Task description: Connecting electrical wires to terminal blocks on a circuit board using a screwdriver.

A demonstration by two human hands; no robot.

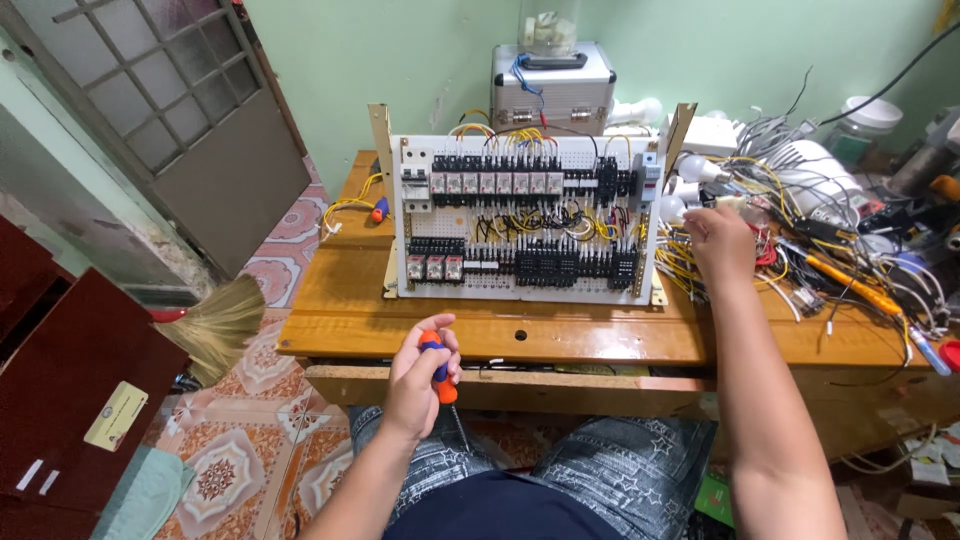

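Screwdriver (440, 372) clenched upright in left hand (418, 385) below panel (525, 215); right hand (722, 243) nearer, closed on wires (700, 260).

The screwdriver (438, 368) in the left grip (420, 385) has an orange handle with blue bands. The panel board (525, 215) is white, studded with black relays and threaded with yellow, black and white wires. The table (350, 300) is warm honey-brown wood. At far right, the wire pile (800, 230) mixes yellow, white, red and grey. The wall (400, 60) is pale green. The floor tiles (230, 460) carry an orange-and-cream floral pattern. The jeans (600, 470) are grey-blue with star prints.
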